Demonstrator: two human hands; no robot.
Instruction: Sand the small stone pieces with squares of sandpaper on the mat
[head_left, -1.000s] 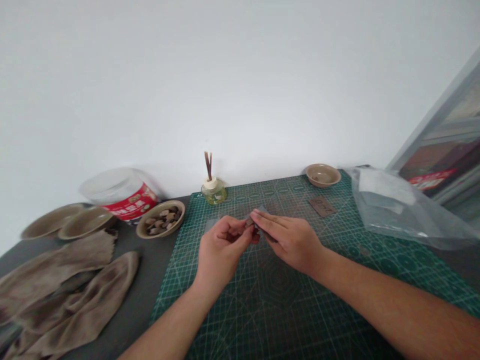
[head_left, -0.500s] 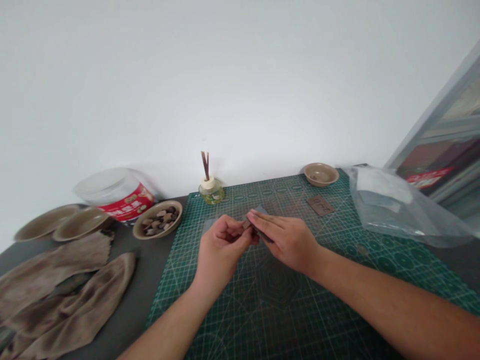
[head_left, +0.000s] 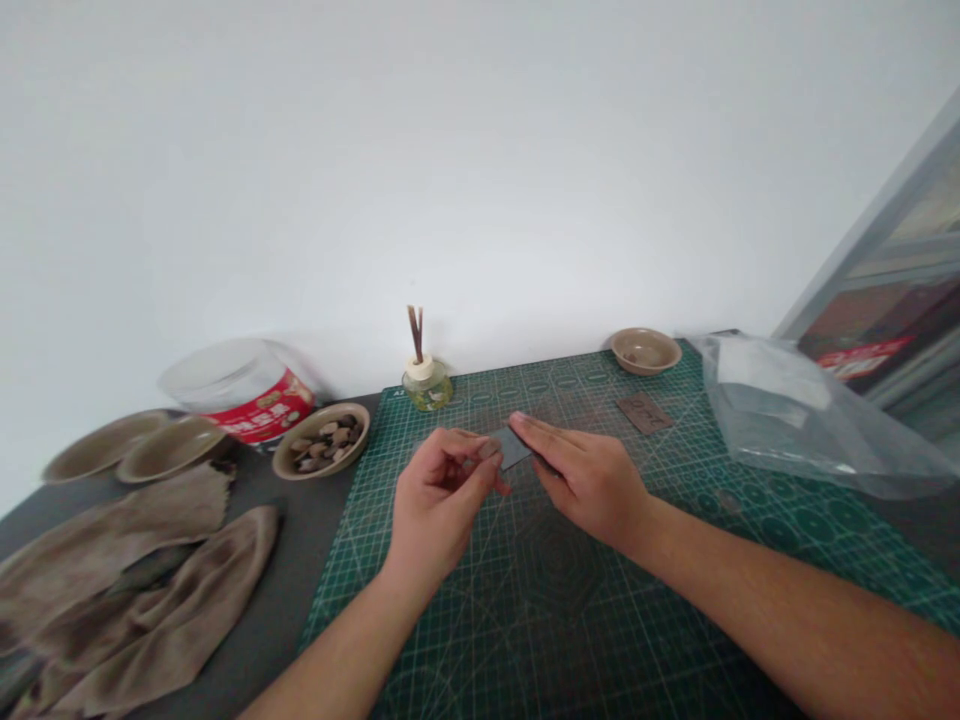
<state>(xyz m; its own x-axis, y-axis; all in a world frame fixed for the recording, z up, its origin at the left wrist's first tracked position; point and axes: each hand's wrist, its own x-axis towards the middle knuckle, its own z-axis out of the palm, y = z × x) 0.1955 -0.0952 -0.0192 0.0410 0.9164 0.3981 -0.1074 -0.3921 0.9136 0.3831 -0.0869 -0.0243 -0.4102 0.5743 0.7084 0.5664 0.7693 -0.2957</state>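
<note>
White wall (head_left: pixel 480 180) rises behind a dark table (head_left: pixel 296 545), with a green cutting mat (head_left: pixel 600 650) beneath the fingers. The left hand (head_left: pixel 439 495) pinches a small brownish piece (head_left: pixel 489 450) between thumb and forefinger; the right hand (head_left: pixel 592 485), its fingers straight and pressed together, grips a grey sheet (head_left: pixel 513 450) just right of that piece. Whether piece and sheet touch is too blurred to tell. The step in hand looks like rubbing one against the other; a stroke would call for a firm pinch and a flat, steady sheet. Left of the fingers sits a bowl (head_left: pixel 330 469) of stones (head_left: pixel 331 441); to their right lies a brown tile (head_left: pixel 645 413).
</note>
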